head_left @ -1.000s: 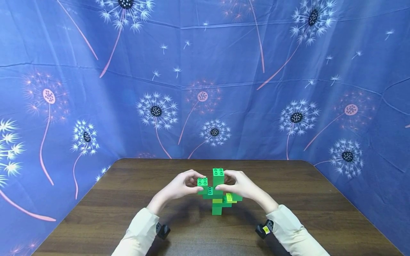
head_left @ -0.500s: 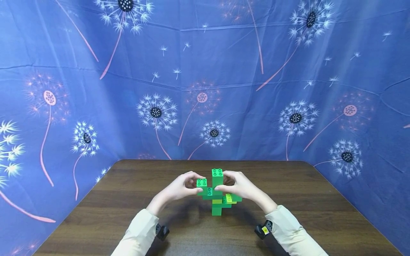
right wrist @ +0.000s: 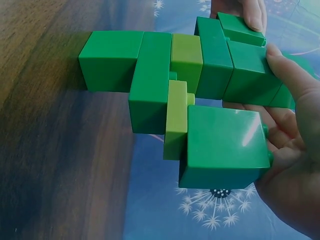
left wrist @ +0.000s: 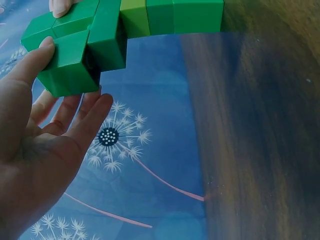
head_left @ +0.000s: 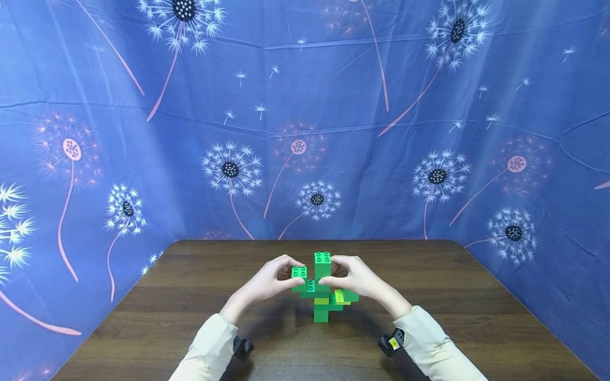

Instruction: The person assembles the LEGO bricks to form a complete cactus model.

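A tree-like model of green and lime toy building blocks (head_left: 321,316) stands upright on the table, branching left and right. My left hand (head_left: 268,278) pinches the studded green block (head_left: 298,272) topping the left branch, thumb in front and fingers behind. On the tall middle column (head_left: 322,267), my right hand (head_left: 357,276) grips a green block between thumb and fingers. A thin lime block (right wrist: 176,120) and a larger green block (right wrist: 225,142) form the right branch, below the right palm. In the left wrist view, the left thumb lies against the green block (left wrist: 65,60).
The brown wooden table (head_left: 200,264) extends around the model. Behind it hangs a blue cloth (head_left: 371,159) printed with dandelions. Dark wrist cameras (head_left: 243,349) are strapped under both forearms, near the light sleeves (head_left: 207,341).
Both hands keep their hold and the model stays in place. Only the head view has tilted slightly, so the backdrop and table edge appear a little lower.
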A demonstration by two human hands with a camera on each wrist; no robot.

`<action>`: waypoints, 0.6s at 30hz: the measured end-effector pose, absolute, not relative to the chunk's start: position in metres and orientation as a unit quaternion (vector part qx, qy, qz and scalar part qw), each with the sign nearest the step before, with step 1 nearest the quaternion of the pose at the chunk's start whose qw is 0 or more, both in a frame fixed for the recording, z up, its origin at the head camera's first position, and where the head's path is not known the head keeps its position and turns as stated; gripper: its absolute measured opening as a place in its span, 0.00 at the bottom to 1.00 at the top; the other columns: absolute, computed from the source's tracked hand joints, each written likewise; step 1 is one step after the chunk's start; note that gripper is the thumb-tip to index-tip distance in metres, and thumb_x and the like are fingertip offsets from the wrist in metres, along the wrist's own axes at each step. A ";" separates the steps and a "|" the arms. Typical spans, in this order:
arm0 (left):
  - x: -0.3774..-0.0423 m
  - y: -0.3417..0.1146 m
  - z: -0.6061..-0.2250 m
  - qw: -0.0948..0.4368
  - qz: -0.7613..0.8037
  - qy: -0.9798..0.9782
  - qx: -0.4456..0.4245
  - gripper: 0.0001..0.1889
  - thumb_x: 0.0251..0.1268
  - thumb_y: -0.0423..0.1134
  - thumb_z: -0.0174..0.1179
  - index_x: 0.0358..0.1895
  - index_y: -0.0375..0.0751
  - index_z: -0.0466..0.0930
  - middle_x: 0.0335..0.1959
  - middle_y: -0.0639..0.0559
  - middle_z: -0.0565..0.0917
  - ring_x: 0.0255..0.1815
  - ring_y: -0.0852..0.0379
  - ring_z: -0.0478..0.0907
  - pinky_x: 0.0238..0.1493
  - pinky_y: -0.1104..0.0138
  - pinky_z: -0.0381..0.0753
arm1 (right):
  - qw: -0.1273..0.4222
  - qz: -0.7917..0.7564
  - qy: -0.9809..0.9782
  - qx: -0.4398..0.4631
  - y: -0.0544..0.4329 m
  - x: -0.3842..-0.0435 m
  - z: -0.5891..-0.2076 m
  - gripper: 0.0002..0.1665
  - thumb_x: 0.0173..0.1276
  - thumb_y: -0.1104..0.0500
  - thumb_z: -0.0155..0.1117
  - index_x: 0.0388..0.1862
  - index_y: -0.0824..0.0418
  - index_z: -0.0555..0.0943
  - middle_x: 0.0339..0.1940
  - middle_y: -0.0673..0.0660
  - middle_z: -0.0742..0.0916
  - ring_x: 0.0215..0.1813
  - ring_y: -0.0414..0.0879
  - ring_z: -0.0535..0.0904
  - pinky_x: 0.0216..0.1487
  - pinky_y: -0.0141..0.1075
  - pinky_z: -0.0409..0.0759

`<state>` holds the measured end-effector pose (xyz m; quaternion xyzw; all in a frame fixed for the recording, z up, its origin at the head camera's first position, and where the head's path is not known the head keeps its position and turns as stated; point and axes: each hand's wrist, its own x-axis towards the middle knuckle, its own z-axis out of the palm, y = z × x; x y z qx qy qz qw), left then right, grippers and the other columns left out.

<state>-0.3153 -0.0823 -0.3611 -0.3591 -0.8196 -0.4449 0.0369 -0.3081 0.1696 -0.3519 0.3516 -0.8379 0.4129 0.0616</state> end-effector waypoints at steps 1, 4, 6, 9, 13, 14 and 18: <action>-0.315 -0.082 -0.361 0.037 -0.445 -0.820 -0.358 0.16 0.59 0.41 0.64 0.49 0.41 0.78 0.41 0.51 0.79 0.39 0.62 0.78 0.44 0.70 0.78 | 0.064 0.413 -0.837 0.353 0.169 -0.308 -0.352 0.13 0.58 0.51 0.69 0.30 0.58 0.77 0.24 0.54 0.85 0.24 0.47 0.83 0.29 0.31 0.78; -0.316 -0.083 -0.362 0.032 -0.451 -0.818 -0.356 0.16 0.59 0.41 0.64 0.49 0.40 0.77 0.40 0.50 0.79 0.37 0.63 0.78 0.43 0.70 0.79 | 0.065 0.412 -0.838 0.353 0.169 -0.307 -0.352 0.13 0.58 0.51 0.70 0.30 0.58 0.77 0.24 0.53 0.85 0.24 0.46 0.83 0.28 0.31 0.78; -0.316 -0.083 -0.362 0.028 -0.457 -0.815 -0.356 0.16 0.59 0.41 0.65 0.49 0.40 0.77 0.40 0.50 0.79 0.37 0.62 0.78 0.44 0.70 0.79 | 0.061 0.412 -0.839 0.351 0.169 -0.307 -0.352 0.13 0.57 0.50 0.70 0.30 0.57 0.77 0.24 0.52 0.85 0.24 0.47 0.83 0.28 0.32 0.78; -0.316 -0.083 -0.362 0.022 -0.463 -0.813 -0.353 0.16 0.59 0.40 0.65 0.49 0.40 0.77 0.41 0.49 0.79 0.38 0.61 0.78 0.45 0.70 0.79 | 0.053 0.416 -0.838 0.348 0.169 -0.306 -0.351 0.14 0.57 0.49 0.70 0.31 0.56 0.77 0.24 0.52 0.85 0.25 0.49 0.83 0.29 0.32 0.79; -0.315 -0.082 -0.360 0.016 -0.463 -0.815 -0.349 0.16 0.59 0.41 0.65 0.49 0.41 0.77 0.42 0.50 0.79 0.40 0.60 0.78 0.46 0.70 0.78 | 0.048 0.416 -0.840 0.344 0.170 -0.307 -0.351 0.14 0.57 0.48 0.70 0.31 0.56 0.77 0.24 0.51 0.85 0.25 0.47 0.83 0.30 0.33 0.79; -0.314 -0.082 -0.360 0.016 -0.463 -0.815 -0.348 0.16 0.59 0.41 0.65 0.49 0.41 0.77 0.42 0.50 0.79 0.40 0.59 0.78 0.46 0.70 0.78 | 0.048 0.415 -0.841 0.343 0.170 -0.306 -0.350 0.15 0.57 0.48 0.69 0.31 0.56 0.77 0.24 0.51 0.85 0.25 0.47 0.83 0.29 0.33 0.79; -0.313 -0.082 -0.361 0.018 -0.467 -0.812 -0.350 0.16 0.59 0.41 0.65 0.49 0.41 0.77 0.43 0.50 0.79 0.41 0.58 0.79 0.46 0.70 0.78 | 0.045 0.410 -0.845 0.341 0.170 -0.306 -0.349 0.15 0.57 0.47 0.69 0.30 0.56 0.77 0.24 0.51 0.86 0.25 0.45 0.83 0.29 0.33 0.79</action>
